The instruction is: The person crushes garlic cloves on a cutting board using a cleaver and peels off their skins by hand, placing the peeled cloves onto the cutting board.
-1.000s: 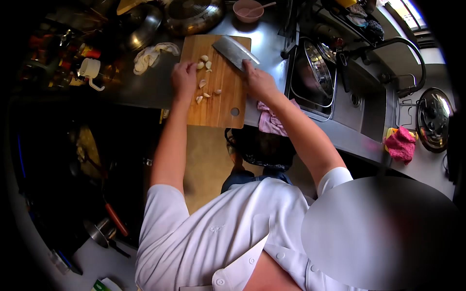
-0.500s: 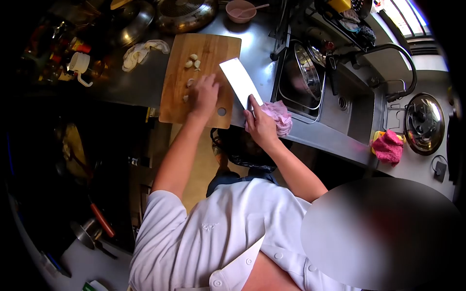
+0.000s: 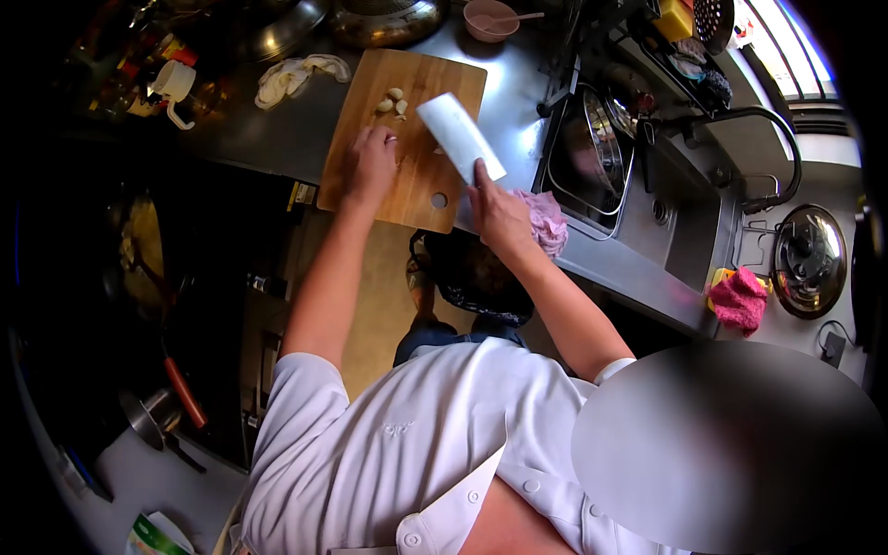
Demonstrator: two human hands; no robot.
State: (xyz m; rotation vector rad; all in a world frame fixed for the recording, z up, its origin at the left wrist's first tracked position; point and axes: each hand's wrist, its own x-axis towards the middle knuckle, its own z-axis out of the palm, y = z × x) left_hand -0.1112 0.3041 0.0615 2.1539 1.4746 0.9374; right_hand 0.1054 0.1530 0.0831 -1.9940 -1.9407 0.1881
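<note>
My right hand (image 3: 502,217) grips a cleaver (image 3: 460,137), its broad, bright blade tilted over the right half of a wooden cutting board (image 3: 370,199). Over the board's left half, my left hand (image 3: 372,165) has its fingers curled together around a pale garlic clove (image 3: 391,139), partly showing at the fingertips. Just beyond those fingers lie several garlic cloves (image 3: 396,94) in a small group. A small pale piece (image 3: 438,151) peeks out beside the blade; its kind is too small to tell.
A pink cloth (image 3: 546,222) lies right of my right hand, beside the sink (image 3: 694,231). Behind the board are a pan (image 3: 388,23), a pink bowl (image 3: 490,23) with a spoon, and a white cloth (image 3: 296,76). A lined bin (image 3: 472,277) stands below the counter edge.
My left hand has moved toward the board's left side, its fingers now curled at a clove. The cleaver has shifted slightly and its blade reflects less light. The whole view has shifted a little.
</note>
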